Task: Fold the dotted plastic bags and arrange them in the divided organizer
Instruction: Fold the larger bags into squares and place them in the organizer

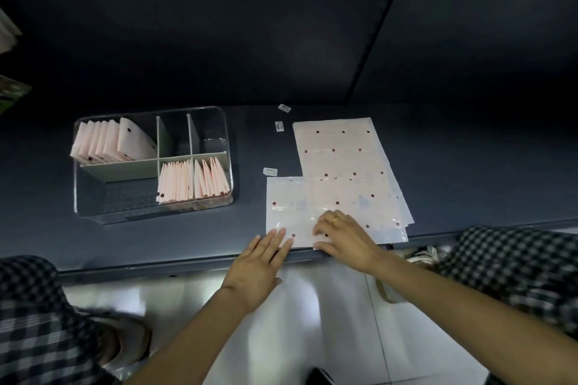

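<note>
Dark table [187,237] runs across in front of both hands, with its near edge right under the wrists.

Clear divided organizer [153,159] sits well off to the left hand's side and further back. Three of its compartments hold folded bags [194,180] standing on edge: back-left one, plus two at the front right. The long front-left section and the two small back-right ones look empty. So roughly half filled, by my read.

Stack of flat dotted bags [344,153] lies just beyond the right hand, several sheets deep judging by the staggered edges on the far side. That's the backlog, and there's a fair bit of it.

Bag being worked [291,209] lies flat under both hands at the table edge, overlapping the near end of the stack. No crease visible yet, so I'd call this the start of a fold.

Left hand [262,262]: fingers straight, flat on the bag's near-left corner, pressing. Right hand [344,237], ring on one finger: fingers curled down onto the sheet; can't tell if it's pinching an edge or just pressing.

Three small labels [270,171] lie loose between organizer and stack. They're out of the fold area but on the route to the organizer. The overlap with the stack could drag the next sheet along.
</note>
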A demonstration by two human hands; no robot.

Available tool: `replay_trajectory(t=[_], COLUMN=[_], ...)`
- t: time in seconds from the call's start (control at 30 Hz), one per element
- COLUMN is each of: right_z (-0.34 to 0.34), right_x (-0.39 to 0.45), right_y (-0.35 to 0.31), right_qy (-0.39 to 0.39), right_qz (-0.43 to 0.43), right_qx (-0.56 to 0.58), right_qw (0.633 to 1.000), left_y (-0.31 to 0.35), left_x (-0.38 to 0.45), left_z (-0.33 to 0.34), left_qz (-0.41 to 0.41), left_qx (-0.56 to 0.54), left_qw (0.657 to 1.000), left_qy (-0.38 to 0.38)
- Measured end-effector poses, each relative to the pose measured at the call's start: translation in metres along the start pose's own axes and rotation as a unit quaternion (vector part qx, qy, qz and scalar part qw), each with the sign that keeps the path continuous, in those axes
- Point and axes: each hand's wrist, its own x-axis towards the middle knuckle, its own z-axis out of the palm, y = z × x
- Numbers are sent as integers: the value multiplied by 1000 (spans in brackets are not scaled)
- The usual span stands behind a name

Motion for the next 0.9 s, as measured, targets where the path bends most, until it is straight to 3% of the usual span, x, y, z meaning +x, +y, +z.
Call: replay_trajectory(t=[0.1, 0.4, 0.7, 0.9], right_z=[1, -9, -39, -58], right_x=[-9, -15, 5, 26], right_y=[6, 6, -4, -14], right_qy=[12, 9, -120, -154], right_qz=[35, -4, 51, 41], right_qx=[19, -10, 190, 141], right_qw=[999, 1000, 973, 977], left_y=[-1, 2, -5, -7], left_x=[-2, 7, 9, 13], left_z=[-1, -14, -42, -58], left_qz=[4, -29, -77, -96], left_qx=[-2, -87, -182, -175], left_qw=[1000, 995, 968, 974], left_qy=[-2, 44, 156, 109])
